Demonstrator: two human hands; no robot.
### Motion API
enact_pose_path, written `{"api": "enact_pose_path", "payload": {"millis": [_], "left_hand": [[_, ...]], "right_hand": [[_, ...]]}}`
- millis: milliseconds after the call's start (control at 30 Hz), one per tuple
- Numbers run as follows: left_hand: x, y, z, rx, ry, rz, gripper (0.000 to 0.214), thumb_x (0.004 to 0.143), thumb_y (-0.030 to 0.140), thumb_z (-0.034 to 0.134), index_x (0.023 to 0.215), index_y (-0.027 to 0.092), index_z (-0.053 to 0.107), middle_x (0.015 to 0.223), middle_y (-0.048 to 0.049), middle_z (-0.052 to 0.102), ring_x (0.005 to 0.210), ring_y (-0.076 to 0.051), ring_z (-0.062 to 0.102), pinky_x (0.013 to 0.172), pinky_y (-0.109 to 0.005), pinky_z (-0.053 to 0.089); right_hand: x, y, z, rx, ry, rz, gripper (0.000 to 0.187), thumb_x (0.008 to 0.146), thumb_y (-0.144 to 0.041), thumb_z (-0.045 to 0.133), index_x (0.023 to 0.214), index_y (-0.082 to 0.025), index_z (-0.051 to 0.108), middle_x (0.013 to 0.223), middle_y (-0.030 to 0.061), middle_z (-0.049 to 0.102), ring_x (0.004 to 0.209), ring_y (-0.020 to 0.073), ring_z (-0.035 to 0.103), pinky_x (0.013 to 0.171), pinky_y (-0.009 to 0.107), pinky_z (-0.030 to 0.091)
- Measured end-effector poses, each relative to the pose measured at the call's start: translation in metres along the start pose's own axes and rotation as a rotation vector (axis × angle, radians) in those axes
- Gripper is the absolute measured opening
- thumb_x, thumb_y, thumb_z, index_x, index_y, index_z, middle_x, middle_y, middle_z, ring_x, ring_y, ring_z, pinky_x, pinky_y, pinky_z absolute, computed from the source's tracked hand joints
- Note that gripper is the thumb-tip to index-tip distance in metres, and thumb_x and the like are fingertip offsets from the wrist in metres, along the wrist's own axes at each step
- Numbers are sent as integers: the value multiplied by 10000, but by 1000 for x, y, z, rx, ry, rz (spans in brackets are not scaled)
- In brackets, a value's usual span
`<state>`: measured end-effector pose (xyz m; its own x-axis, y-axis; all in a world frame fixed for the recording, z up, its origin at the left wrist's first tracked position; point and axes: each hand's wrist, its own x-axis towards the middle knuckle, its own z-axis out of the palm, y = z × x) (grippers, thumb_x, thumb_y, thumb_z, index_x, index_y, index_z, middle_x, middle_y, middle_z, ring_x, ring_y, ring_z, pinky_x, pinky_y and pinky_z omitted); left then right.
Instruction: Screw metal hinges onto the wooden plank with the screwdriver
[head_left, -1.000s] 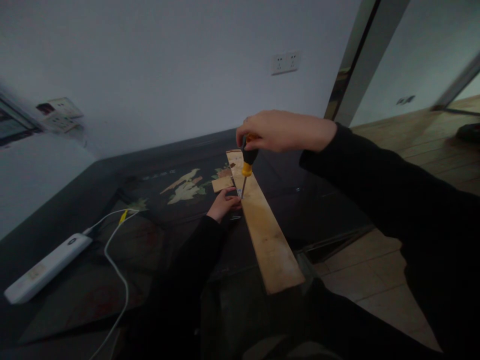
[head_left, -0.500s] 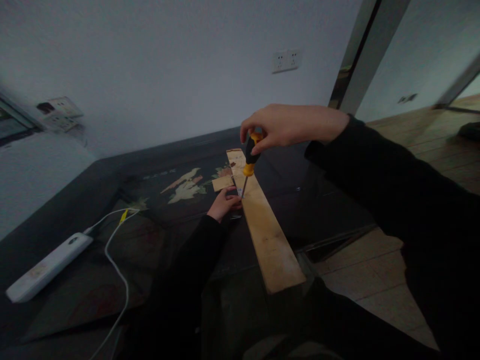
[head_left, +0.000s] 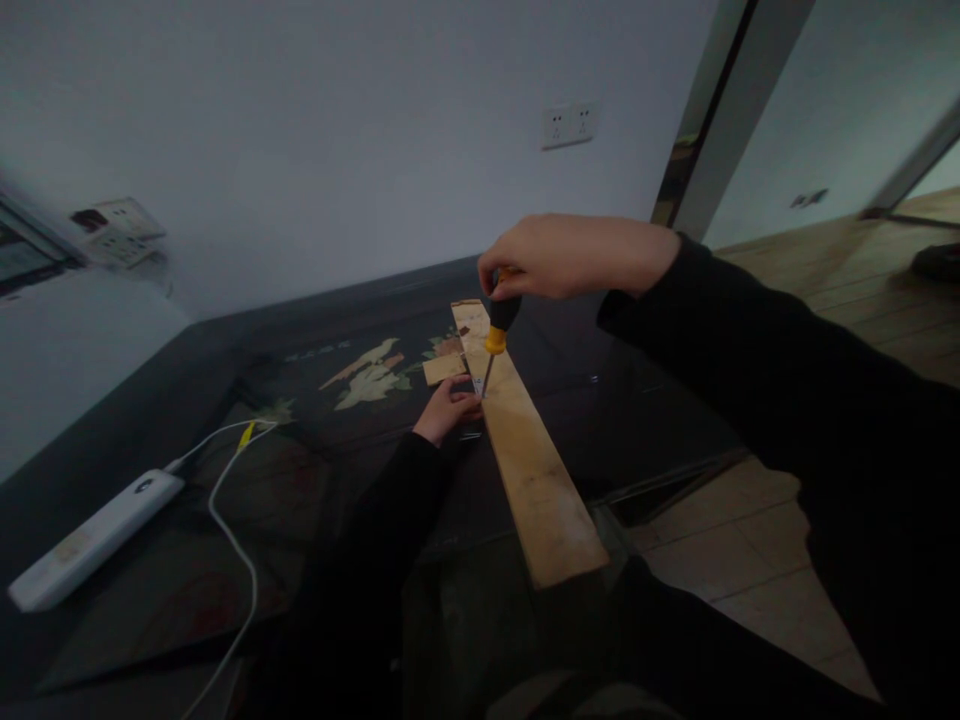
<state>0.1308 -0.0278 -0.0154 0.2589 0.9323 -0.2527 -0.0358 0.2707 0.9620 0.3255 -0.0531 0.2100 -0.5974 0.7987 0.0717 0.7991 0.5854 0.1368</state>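
My right hand (head_left: 551, 255) is wrapped round the black and yellow handle of a screwdriver (head_left: 496, 340), held nearly upright. Its shaft slants down to the left edge of a long wooden board (head_left: 536, 465), where the tip meets a small silvery metal piece (head_left: 478, 385). At that same edge, my left hand (head_left: 448, 408) pinches the metal piece with its fingertips. Its exact shape, and any screw under the tip, are too small to make out. Just beyond the left fingers, a short wooden piece (head_left: 442, 371) lies against the board.
The board rests on a dark table (head_left: 390, 300) with a painted bird and flower design, its near end jutting past the front edge. A white power strip (head_left: 97, 540) and its white cable (head_left: 244, 560) lie at left. A wall (head_left: 337, 150) stands behind.
The right hand has turned slightly on the screwdriver's handle, covering more of its top. The left hand and the board stay in place; the whole view has shifted a little.
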Motion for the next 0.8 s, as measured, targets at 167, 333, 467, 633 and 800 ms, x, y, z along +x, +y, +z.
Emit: {"api": "enact_pose_path", "payload": {"millis": [167, 333, 467, 633, 800], "left_hand": [[-1, 1, 1, 0, 6, -7, 466, 764, 52, 688, 1169, 134, 473, 785, -15, 673, 643, -118, 673, 676, -277, 565], [-2, 2, 2, 2, 10, -1, 442, 768, 37, 676, 1153, 135, 480, 758, -5, 669, 636, -118, 674, 676, -275, 568], [-1, 0, 1, 4, 5, 4, 443, 759, 60, 698, 1141, 147, 490, 769, -8, 673, 632, -120, 676, 688, -288, 568], [0, -1, 0, 0, 6, 4, 445, 759, 67, 700, 1143, 146, 488, 786, -15, 676, 640, -123, 678, 696, -291, 564], [-2, 0, 1, 9, 5, 2, 454, 751, 82, 719, 1138, 145, 490, 791, -20, 676, 639, -125, 674, 697, -296, 563]], "right_hand": [[-1, -1, 3, -24, 32, 61, 369, 924, -363, 466, 1141, -156, 680, 1052, 110, 696, 942, 232, 613, 722, 321, 344], [0, -3, 8, -1, 76, 115, 445, 950, -439, 395, 1133, -155, 685, 1036, 115, 692, 941, 233, 613, 733, 324, 352], [0, 1, 7, 65, 47, 40, 418, 902, -457, 499, 1127, -155, 681, 985, 98, 695, 874, 204, 610, 703, 307, 355], [-2, 11, 5, 96, 46, -107, 380, 829, -362, 619, 1156, -172, 659, 1049, 59, 679, 897, 183, 591, 716, 290, 360], [-4, 3, 7, 47, 56, 12, 350, 905, -372, 508, 1136, -173, 680, 1003, 79, 695, 892, 194, 601, 722, 303, 347]]}}
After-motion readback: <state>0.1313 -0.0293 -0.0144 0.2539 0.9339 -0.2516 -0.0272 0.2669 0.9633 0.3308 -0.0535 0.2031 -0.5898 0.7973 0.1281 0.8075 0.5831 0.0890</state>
